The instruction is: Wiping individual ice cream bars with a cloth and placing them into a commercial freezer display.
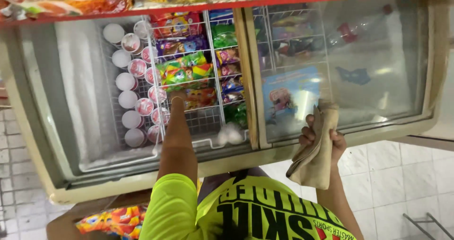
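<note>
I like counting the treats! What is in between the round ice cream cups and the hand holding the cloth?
In the head view: colourful packets, a frame bar and glass lid separate cups from right hand.

Left arm: bare below a bright yellow-green sleeve, extended straight forward and down. Left hand [178,96]: at full reach, fingers pointing away; their curl cannot be made out. Right arm: bent, forearm raised at the right side. Right hand [323,138]: knuckles outward, fingers [307,135] curled closed in a grip.
</note>
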